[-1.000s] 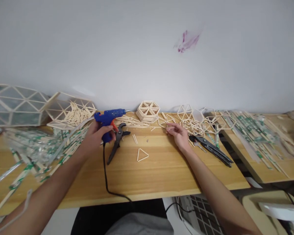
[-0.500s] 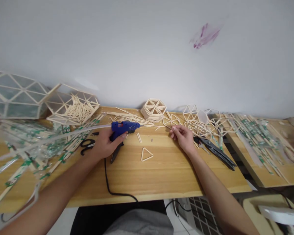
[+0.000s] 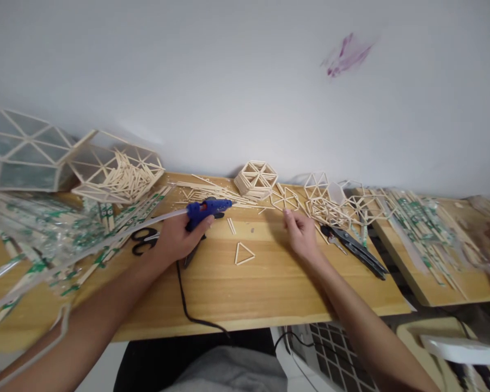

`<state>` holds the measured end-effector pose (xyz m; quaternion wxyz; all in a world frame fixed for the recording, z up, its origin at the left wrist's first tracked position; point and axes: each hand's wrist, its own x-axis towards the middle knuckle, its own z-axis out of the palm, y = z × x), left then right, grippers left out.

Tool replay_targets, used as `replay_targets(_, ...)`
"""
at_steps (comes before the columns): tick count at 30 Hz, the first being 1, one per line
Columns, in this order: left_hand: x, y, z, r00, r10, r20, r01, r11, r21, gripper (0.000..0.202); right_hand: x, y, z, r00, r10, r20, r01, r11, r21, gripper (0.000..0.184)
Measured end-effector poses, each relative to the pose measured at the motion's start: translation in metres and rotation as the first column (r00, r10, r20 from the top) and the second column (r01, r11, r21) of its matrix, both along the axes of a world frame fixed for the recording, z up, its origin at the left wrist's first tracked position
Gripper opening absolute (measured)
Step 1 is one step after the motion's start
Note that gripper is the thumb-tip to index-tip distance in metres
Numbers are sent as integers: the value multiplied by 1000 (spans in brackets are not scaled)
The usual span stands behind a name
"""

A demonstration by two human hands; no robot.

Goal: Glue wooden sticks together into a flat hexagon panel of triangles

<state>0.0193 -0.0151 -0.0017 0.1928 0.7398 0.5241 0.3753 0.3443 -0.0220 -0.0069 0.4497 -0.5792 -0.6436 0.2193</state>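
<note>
My left hand [image 3: 175,238] is closed round the grip of a blue glue gun [image 3: 207,208], whose nozzle points right along the wooden table [image 3: 249,288]; a clear glue stick juts out behind it. My right hand [image 3: 299,233] rests on the table with fingers curled beside flat stick triangles [image 3: 285,198]; whether it pinches a stick is unclear. A single stick triangle [image 3: 243,253] lies between my hands. A loose pair of short sticks [image 3: 231,226] lies just right of the gun.
A stacked stick hexagon [image 3: 256,178] stands by the wall. Black pliers [image 3: 357,250] lie right of my right hand, black scissors [image 3: 144,240] left of my left. Stick domes [image 3: 114,171] and wrapped chopsticks [image 3: 44,239] crowd the left; another table [image 3: 433,256] holds more sticks.
My left hand has tipped the glue gun from upright to level and carried it right and down to the table. My right hand stayed by the flat triangles. The view shifted slightly.
</note>
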Motion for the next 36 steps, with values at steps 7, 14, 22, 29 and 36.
replay_targets(7, -7, 13, -3, 994, 110, -8, -109, 989, 97, 41, -65, 15, 10, 893, 304, 331, -279, 953, -120, 35)
replay_targets(14, -7, 12, -2, 995, 103, 9, -103, 991, 80, 39, -85, 40, 3, 799, 528, 288, -432, 837, -336, 18)
replay_targets(22, -6, 12, -7, 996, 87, 28, -89, 993, 81, 38, -89, 36, 3, 817, 510, 267, -394, 834, -388, 20)
replay_targets(29, -5, 12, -8, 996, 86, 13, -87, 994, 64, 39, -90, 31, 9, 811, 477, 340, -340, 856, -390, 19)
replay_targets(36, -5, 12, -7, 996, 82, 37, -83, 996, 33, 37, -90, 25, 10, 801, 470, 371, -350, 870, -348, 17)
